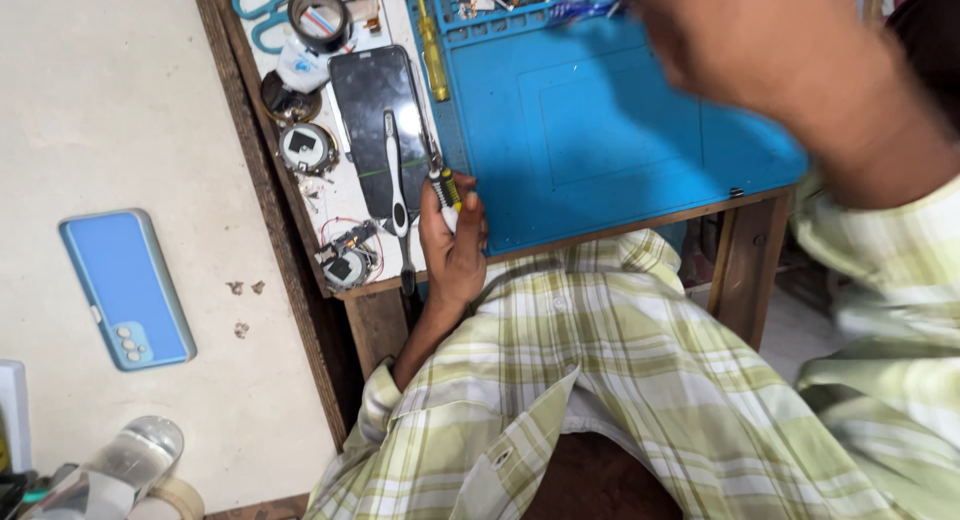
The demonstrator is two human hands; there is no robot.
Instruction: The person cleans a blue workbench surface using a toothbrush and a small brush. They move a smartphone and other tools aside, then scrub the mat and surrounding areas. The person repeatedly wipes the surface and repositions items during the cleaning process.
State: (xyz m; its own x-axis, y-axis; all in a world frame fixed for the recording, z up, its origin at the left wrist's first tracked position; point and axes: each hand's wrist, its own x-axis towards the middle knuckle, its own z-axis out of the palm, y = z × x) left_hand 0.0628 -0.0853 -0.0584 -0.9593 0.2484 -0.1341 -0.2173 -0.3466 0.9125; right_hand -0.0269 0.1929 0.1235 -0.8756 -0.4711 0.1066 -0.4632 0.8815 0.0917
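Nearest: blurred right hand (pixel 760 50), raised over blue mat (pixel 600 130); grip impossible to tell.
Lower: left hand (pixel 452 242) at desk edge, fingers curled round small screwdriver (pixel 441 185), tip toward dark phone (pixel 375 120).
Beside phone: white pry tool (pixel 394 175). Beyond: yellow screwdriver (pixel 432 55), tape roll (pixel 318 18).
Step, by judgement: tool pickup. Next calls for steady tip placement on phone.

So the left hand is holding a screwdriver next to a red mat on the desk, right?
Not quite. The mat is blue, not red, as the head view shows. The rest holds: the left hand grips a small screwdriver with a yellow and black handle at the mat's left edge on the desk.
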